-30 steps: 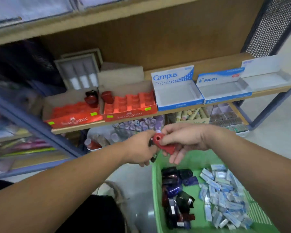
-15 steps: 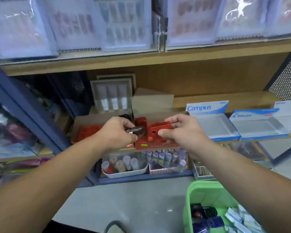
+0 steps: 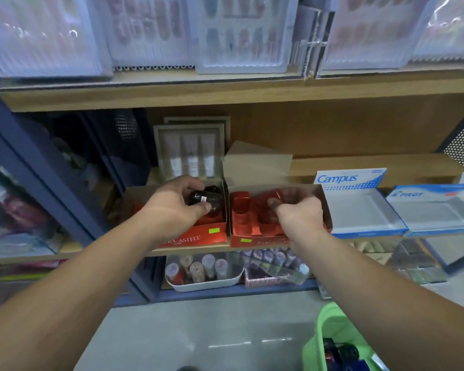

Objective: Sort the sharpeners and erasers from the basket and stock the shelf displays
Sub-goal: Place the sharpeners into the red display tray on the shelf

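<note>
— Where is the left hand (image 3: 176,203)?

— Over the left Faber-Castell display box (image 3: 198,238), at its back right corner. Its fingers and thumb curl round a black sharpener (image 3: 202,198) with a small white label, held just above the red tray inside.

— And the right hand (image 3: 299,214)?

— It reaches into the right red display box (image 3: 243,223), which stands touching the first one on the wooden shelf (image 3: 188,252). The fingers bend down towards the moulded red slots. They are blurred, and there is a red shape at the fingertips, so I cannot tell whether the hand grips a sharpener or only touches the tray.

— What else is on that shelf?

— To the right, an open blue and white Campus box (image 3: 359,212), and just beside it an open Pilot box (image 3: 437,210). Both show bare pale bottoms.

— And the basket?

— The green basket (image 3: 330,322) sits low on the right, under the right forearm and well apart from the shelf boxes. Dark sharpeners (image 3: 342,352) lie in the part that shows; the rest is cut off by the edge of the view.
</note>
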Demonstrator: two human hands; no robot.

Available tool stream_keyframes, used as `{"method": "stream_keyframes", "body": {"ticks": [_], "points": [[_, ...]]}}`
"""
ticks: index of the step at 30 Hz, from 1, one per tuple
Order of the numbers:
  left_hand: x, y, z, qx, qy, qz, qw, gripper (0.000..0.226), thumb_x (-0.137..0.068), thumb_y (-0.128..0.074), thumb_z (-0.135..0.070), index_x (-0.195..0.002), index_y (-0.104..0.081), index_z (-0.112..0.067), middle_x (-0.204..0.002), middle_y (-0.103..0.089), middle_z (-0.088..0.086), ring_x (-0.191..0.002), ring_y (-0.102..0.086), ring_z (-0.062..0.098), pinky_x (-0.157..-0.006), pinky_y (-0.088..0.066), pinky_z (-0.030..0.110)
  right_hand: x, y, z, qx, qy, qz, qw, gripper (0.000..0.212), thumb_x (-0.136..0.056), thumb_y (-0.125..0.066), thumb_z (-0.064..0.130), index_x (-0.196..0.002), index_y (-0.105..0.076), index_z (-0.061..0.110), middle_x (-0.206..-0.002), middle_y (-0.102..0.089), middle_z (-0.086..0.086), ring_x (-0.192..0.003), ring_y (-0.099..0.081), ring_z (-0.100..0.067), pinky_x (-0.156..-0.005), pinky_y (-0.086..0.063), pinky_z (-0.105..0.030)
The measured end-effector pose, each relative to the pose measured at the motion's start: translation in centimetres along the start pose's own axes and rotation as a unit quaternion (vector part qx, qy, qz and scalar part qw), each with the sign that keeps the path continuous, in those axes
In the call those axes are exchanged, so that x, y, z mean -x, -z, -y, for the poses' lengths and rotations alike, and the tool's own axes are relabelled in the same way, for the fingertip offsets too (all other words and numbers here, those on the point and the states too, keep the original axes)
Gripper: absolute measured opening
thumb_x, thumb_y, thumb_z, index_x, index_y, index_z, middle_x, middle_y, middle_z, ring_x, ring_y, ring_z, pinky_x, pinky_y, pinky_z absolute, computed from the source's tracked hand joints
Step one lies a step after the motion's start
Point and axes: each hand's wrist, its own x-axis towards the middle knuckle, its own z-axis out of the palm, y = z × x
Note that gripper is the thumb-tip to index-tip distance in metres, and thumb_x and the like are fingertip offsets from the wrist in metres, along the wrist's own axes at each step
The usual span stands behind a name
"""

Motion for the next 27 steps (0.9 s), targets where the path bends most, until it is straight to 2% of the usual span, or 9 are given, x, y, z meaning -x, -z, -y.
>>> {"method": "stream_keyframes", "body": {"ticks": [2,6,9,13,17,19,22,25,27], "points": [[-0.1,0.3,0.2,-0.003,0.006,-0.017,1.0,0.033,-0.084,-0.083,-0.024,-0.105,-0.06,-0.035,-0.104,-0.069,-0.005,-0.09,-0.07,0.017,-0.079,-0.061,0.04,-0.2,0.3,0.3,0.078,0.056,-0.013,0.995,0.022,-0.077,-0.084,0.013,-0.086,-0.066,0.022,-0.086,-0.074,0.005,-0.087,-0.071,-0.02,-0.085,-0.055,-0.032],[-0.3,1.1,0.1,-0.037,0.007,-0.07,0.997,0.038,-0.079,-0.087,-0.023,-0.101,-0.058,-0.03,-0.098,-0.066,-0.004,-0.088,-0.065,0.014,-0.068,-0.053,0.03,-0.6,0.6,0.7,0.201,0.148,0.06,0.967,0.03,-0.086,-0.071,0.001,-0.092,-0.066,0.03,-0.097,-0.07,0.003,-0.091,-0.065,-0.017,-0.063,-0.043,-0.014],[-0.3,1.0,0.5,-0.04,0.003,-0.062,0.997,0.038,-0.078,-0.088,-0.021,-0.098,-0.058,-0.032,-0.095,-0.064,-0.008,-0.088,-0.064,0.011,-0.074,-0.056,0.033,-0.9,0.3,0.1,0.253,0.184,0.114,0.943,0.046,-0.086,-0.064,-0.008,-0.101,-0.072,0.035,-0.107,-0.067,0.003,-0.095,-0.065,-0.014,-0.06,-0.04,-0.001],[-0.5,1.1,1.0,-0.039,-0.01,-0.054,0.998,0.034,-0.079,-0.087,-0.02,-0.094,-0.06,-0.034,-0.095,-0.065,-0.011,-0.087,-0.066,0.011,-0.081,-0.059,0.037,-1.0,0.3,0.2,0.252,0.17,0.098,0.947,0.039,-0.089,-0.071,0.005,-0.121,-0.067,0.028,-0.113,-0.072,0.003,-0.103,-0.066,-0.017,-0.072,-0.044,-0.012],[-1.4,2.5,1.6,-0.024,-0.028,-0.111,0.993,0.026,-0.082,-0.083,-0.019,-0.088,-0.065,-0.037,-0.088,-0.069,-0.014,-0.082,-0.069,0.01,-0.076,-0.058,0.032,1.2,1.1,1.7,0.234,0.18,0.07,0.953,0.034,-0.088,-0.077,0.027,-0.118,-0.061,0.028,-0.1,-0.072,0.005,-0.095,-0.067,-0.019,-0.077,-0.054,-0.027],[-1.8,2.7,2.1,-0.034,-0.037,-0.129,0.99,0.028,-0.085,-0.079,-0.015,-0.088,-0.064,-0.039,-0.087,-0.069,-0.017,-0.08,-0.067,0.008,-0.074,-0.056,0.028,3.2,0.9,2.0,0.26,0.225,0.084,0.935,0.023,-0.088,-0.073,0.043,-0.105,-0.066,0.029,-0.09,-0.069,0.011,-0.086,-0.066,-0.011,-0.079,-0.057,-0.033],[-1.9,2.0,3.0,-0.044,-0.049,-0.125,0.99,0.029,-0.089,-0.073,-0.015,-0.09,-0.062,-0.041,-0.092,-0.066,-0.02,-0.081,-0.064,0.003,-0.078,-0.056,0.028,6.0,-0.7,1.4,0.266,0.293,0.151,0.906,0.027,-0.082,-0.071,0.058,-0.084,-0.071,0.031,-0.085,-0.067,0.016,-0.086,-0.063,-0.005,-0.078,-0.056,-0.035],[-2.1,1.3,3.9,-0.019,-0.053,-0.133,0.99,0.027,-0.089,-0.074,-0.015,-0.102,-0.063,-0.035,-0.097,-0.067,-0.015,-0.088,-0.064,0.007,-0.085,-0.057,0.034,7.4,-2.4,0.8,0.333,0.339,0.221,0.852,0.036,-0.084,-0.068,0.063,-0.11,-0.071,0.038,-0.11,-0.058,0.02,-0.113,-0.05,-0.003,-0.097,-0.047,-0.031],[-2.3,1.3,4.2,-0.02,-0.042,-0.129,0.991,0.025,-0.089,-0.074,-0.013,-0.101,-0.064,-0.031,-0.098,-0.068,-0.01,-0.089,-0.063,0.007,-0.083,-0.056,0.03,7.3,-2.9,0.3,0.387,0.361,0.227,0.818,0.046,-0.089,-0.062,0.063,-0.127,-0.066,0.038,-0.126,-0.053,0.017,-0.125,-0.039,-0.007,-0.106,-0.041,-0.033]]}}
